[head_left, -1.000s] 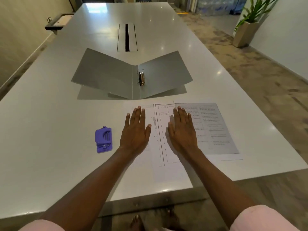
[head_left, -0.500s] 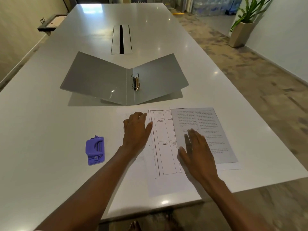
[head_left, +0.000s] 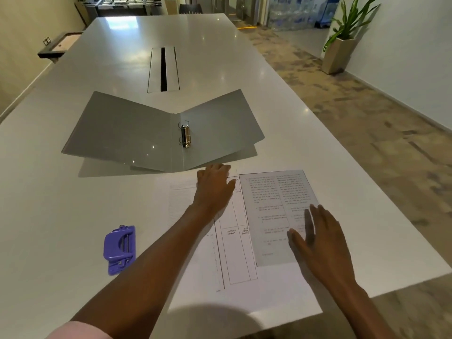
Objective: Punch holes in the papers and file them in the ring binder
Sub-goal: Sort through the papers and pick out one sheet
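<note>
Several printed papers (head_left: 234, 255) lie overlapped on the white table near its front edge; the grey sheet of text (head_left: 274, 206) is on top at the right. My left hand (head_left: 214, 189) rests on the papers' far edge, fingers curled down, just in front of the binder. My right hand (head_left: 315, 236) lies flat with straight fingers on the grey sheet's near right part. The grey ring binder (head_left: 137, 133) lies open beyond the papers, its metal rings (head_left: 185, 135) at the spine. A purple hole punch (head_left: 119, 249) sits to the left of my left forearm.
The long white table (head_left: 61, 216) has a slotted cable hatch (head_left: 163, 69) behind the binder. A potted plant (head_left: 340, 50) stands on the floor at the far right. A dark shelf (head_left: 57, 47) juts from the left wall.
My left hand slid forward to the papers' far edge near the binder. My right hand slid right and toward me onto the grey sheet. The view has moved closer.
</note>
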Tool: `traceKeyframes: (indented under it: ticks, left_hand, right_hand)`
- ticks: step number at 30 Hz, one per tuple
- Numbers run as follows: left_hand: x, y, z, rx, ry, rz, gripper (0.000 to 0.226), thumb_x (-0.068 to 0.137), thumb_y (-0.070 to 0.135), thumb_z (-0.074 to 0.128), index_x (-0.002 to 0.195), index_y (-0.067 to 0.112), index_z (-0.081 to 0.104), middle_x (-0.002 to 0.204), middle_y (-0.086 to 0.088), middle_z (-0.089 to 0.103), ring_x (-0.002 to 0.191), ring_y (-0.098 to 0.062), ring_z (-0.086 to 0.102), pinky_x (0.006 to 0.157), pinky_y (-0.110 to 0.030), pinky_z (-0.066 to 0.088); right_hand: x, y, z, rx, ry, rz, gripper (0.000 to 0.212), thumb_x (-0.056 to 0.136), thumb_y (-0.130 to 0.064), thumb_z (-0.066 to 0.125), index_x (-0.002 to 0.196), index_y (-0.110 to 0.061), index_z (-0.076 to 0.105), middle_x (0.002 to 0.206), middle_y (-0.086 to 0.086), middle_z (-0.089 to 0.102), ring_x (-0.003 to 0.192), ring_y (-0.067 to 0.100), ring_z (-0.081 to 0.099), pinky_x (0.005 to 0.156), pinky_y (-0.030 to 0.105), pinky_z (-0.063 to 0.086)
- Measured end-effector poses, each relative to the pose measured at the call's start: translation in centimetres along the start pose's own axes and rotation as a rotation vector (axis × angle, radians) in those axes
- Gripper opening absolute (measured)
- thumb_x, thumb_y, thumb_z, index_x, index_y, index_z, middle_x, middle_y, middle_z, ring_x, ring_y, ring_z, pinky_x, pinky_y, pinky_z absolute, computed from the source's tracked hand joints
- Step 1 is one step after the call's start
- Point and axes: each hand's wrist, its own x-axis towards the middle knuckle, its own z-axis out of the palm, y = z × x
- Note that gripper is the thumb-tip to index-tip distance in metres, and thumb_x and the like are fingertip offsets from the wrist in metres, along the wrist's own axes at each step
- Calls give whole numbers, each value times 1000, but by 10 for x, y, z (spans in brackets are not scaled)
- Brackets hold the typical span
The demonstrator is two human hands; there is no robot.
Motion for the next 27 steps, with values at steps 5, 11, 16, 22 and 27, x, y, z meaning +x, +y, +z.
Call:
traceKeyframes:
  ticks: [5,11,16,22,27]
  left_hand:
    - [25,12,6,28,-105,46,51,103,34,58,148,12,50,148,-8,59,143,-30,46,117,-48,26]
    - [37,8,18,116,-184,76,37,98,39,61,122,12,56,129,-7,66,129,-29,53,110,-51,32]
    - [42,11,23,143,-142,64,34,96,38,64,117,12,59,131,-6,65,129,-30,53,112,-52,30]
    - [41,14,15,74,-117,64,16,97,26,62,89,18,51,113,-7,68,115,-29,59,105,-49,36]
    - [14,-20,0,-51,214,-82,28,99,1,56,121,0,72,123,-21,70,111,-36,67,96,-47,55]
  right_hand:
    - [-1,-2,18,-64,-103,-73,85,96,-66,45,164,-24,15,173,-1,12,159,21,10,127,45,18]
    - [-1,-1,25,-103,-113,-77,89,90,-76,26,165,-28,12,173,-6,3,160,18,2,128,44,16]
    - [-1,1,27,-107,-125,-76,92,89,-79,20,165,-30,10,173,-7,1,160,18,0,128,43,14]
    - [-1,7,35,-128,-119,-80,94,87,-84,8,165,-30,8,173,-6,-1,160,19,0,129,46,16]
    - [0,8,36,-119,-127,-90,94,87,-83,4,165,-31,3,173,-5,-7,159,17,-6,129,44,9]
